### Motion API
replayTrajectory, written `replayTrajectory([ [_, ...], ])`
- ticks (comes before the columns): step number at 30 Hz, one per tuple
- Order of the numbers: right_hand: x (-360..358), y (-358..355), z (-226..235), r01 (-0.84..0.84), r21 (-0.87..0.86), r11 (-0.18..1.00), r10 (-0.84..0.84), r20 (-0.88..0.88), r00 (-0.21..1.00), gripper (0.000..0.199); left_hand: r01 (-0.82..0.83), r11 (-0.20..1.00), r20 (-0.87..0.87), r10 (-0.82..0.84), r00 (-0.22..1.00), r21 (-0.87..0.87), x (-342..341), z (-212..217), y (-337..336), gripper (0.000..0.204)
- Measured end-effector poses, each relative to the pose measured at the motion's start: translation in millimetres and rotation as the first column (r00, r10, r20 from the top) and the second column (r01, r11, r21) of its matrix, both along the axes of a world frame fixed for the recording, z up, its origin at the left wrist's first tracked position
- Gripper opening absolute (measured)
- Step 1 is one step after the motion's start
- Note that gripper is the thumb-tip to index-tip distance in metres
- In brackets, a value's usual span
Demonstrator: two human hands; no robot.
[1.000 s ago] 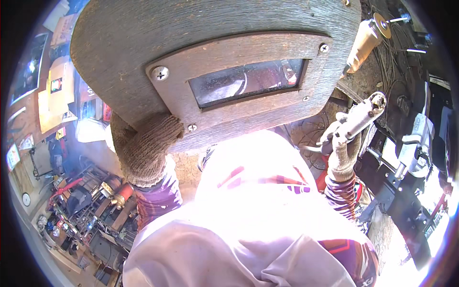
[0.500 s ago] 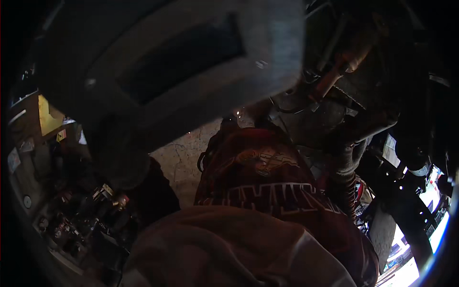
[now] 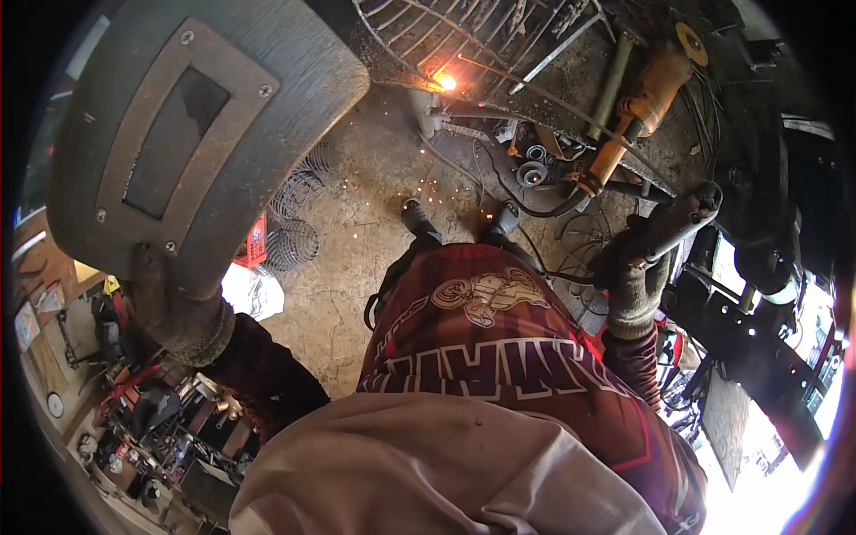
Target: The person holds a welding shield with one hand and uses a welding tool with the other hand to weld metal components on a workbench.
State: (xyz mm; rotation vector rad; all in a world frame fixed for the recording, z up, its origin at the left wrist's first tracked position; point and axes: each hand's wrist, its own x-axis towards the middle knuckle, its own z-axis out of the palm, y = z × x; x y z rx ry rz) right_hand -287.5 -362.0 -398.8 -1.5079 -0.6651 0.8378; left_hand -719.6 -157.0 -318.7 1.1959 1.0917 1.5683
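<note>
My gloved left hand [image 3: 183, 308] is wrapped round the lower end of a welding hand shield [image 3: 299, 98], a dark board with a framed dark window. The shield stands raised at the upper left. On the right, my gloved right hand [image 3: 635, 285] grips a welding electrode holder [image 3: 678, 221]. From its jaw a thin welding rod [image 3: 553, 107] reaches up and left over a round wire grille [image 3: 428, 31]. An orange-hot spot [image 3: 447, 82] glows at the grille's near edge, close to the rod's far end, and sparks scatter below it.
An orange angle grinder [image 3: 655, 94] lies on the metal worktop, right of the grille. Metal rings [image 3: 532, 174] and cables lie nearer. Coiled wire grilles [image 3: 290, 245] and a red crate [image 3: 256, 241] stand on the floor at left. My feet [image 3: 419, 218] are below the worktop edge.
The view has turned from dark to bright. My left hand has swung the shield left and away, uncovering the grille and glowing spot. The right hand with the holder has barely moved.
</note>
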Motion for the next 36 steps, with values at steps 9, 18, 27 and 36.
replayTrajectory([
  [9, -41, -12, 2, 0.093, -0.021, 0.995, -0.092, 0.015, 0.996, 0.081, 0.106, 0.949, -0.494, 0.058, 0.867, 0.297, -21, -23, 31, 0.039],
  [18, -13, -11, -10, 0.020, -0.019, 1.000, -0.022, -0.122, 0.992, 0.079, 0.161, 0.986, 0.152, -0.154, 0.976, -0.034, 26, 5, 15, 0.047],
  [27, 14, -10, -16, -0.066, 0.015, 0.998, 0.067, -0.174, 0.982, 0.080, 0.062, 0.997, 0.129, -0.057, 0.990, -0.037, 56, 19, -4, 0.053],
  [36, 2, -10, -21, -0.032, 0.032, 0.999, 0.037, -0.177, 0.984, 0.078, 0.078, 0.996, 0.040, -0.076, 0.996, -0.043, 52, 12, 5, 0.063],
])
